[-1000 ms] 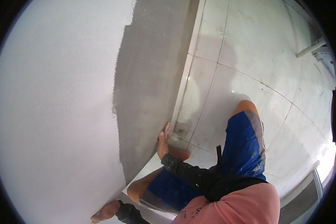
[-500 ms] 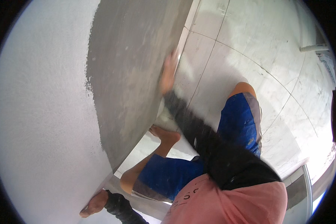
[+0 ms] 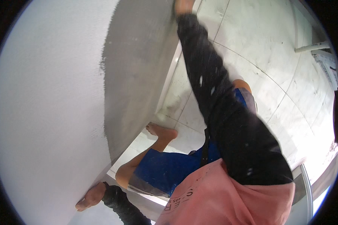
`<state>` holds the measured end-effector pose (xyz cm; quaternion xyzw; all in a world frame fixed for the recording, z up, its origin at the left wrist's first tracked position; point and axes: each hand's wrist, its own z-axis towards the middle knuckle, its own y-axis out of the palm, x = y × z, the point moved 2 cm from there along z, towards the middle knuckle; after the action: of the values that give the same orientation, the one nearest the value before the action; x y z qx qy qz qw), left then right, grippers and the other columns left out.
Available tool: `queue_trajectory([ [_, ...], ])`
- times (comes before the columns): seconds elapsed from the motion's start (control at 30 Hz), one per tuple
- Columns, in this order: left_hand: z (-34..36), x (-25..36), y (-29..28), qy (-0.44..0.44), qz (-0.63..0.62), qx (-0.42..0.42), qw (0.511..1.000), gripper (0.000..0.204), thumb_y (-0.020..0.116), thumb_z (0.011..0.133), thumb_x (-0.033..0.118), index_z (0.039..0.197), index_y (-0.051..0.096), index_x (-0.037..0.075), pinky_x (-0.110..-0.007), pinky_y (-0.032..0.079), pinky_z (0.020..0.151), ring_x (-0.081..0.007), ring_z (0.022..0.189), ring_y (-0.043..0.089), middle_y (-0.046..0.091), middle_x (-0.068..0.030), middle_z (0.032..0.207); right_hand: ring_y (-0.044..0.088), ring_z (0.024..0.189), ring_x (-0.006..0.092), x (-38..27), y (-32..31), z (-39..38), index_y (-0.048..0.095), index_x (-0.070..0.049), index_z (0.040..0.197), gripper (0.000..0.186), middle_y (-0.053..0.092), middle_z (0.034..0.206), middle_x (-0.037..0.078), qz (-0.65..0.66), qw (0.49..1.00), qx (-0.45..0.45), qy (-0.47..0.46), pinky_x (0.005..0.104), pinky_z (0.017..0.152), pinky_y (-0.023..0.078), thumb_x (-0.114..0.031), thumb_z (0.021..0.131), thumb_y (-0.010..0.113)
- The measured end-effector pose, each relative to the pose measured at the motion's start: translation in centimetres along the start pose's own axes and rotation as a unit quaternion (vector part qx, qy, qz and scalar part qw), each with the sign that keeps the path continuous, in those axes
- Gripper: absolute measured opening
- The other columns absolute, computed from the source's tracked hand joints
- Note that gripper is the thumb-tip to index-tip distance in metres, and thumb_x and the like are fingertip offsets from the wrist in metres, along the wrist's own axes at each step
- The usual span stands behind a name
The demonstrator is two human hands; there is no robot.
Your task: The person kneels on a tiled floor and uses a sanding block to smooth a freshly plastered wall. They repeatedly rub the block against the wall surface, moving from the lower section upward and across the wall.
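The grey band (image 3: 133, 75) fills the upper middle of the frame, smooth and faintly mottled like skimmed plaster, its left edge ragged where it meets the finely grained white wall (image 3: 52, 105). At the top edge, the right hand (image 3: 184, 6) is against the band's right side; it's blurred and cut off, so I can't tell how wide its fingers are or whether they grip anything. At lower left, the left hand (image 3: 91, 198) lies along the wall's lower border, fingers close together; I can't tell whether it holds something. Black, creased cloth covers both arms, the right sleeve (image 3: 229, 112) flecked with white. A pale, straight skirting strip (image 3: 169, 80) runs beside the grey. Beyond it spread glossy, scuffed floor tiles (image 3: 266, 48) with dark joints. A bare foot (image 3: 162, 132), blue shorts (image 3: 161, 168) and a soft pink shirt (image 3: 233, 202) fill the lower middle.
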<state>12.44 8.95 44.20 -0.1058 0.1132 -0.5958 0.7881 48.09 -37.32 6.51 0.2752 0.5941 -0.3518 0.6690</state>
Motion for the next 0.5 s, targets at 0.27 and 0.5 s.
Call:
queue_trajectory([
  [0.27,-0.2,0.8,0.0,0.199,0.092,0.000,0.976,0.063,0.048,0.097,0.063,0.118,0.043,0.005,-0.046,0.050,0.073,-0.0267,0.093,0.052,0.046,-0.0139,0.108,0.026,0.152,0.0308,-4.5,-4.0,-43.5,0.014,-0.008,0.165,0.090,0.023,0.167,0.015,0.362,0.712,-0.039,0.600,0.0444,0.124,0.022,-0.070,0.102,0.032],
  [0.5,-1.3,1.4,1.5,0.018,-0.043,0.036,0.998,0.056,0.045,0.100,0.062,0.117,0.046,0.008,-0.042,0.047,0.070,-0.0230,0.091,0.051,0.046,-0.0109,0.103,0.022,0.153,0.0366,6.8,0.7,-15.9,0.041,0.001,0.151,0.047,0.026,0.165,0.024,-0.028,0.999,-0.017,0.043,0.0447,0.126,0.019,-0.016,0.108,0.035],
])
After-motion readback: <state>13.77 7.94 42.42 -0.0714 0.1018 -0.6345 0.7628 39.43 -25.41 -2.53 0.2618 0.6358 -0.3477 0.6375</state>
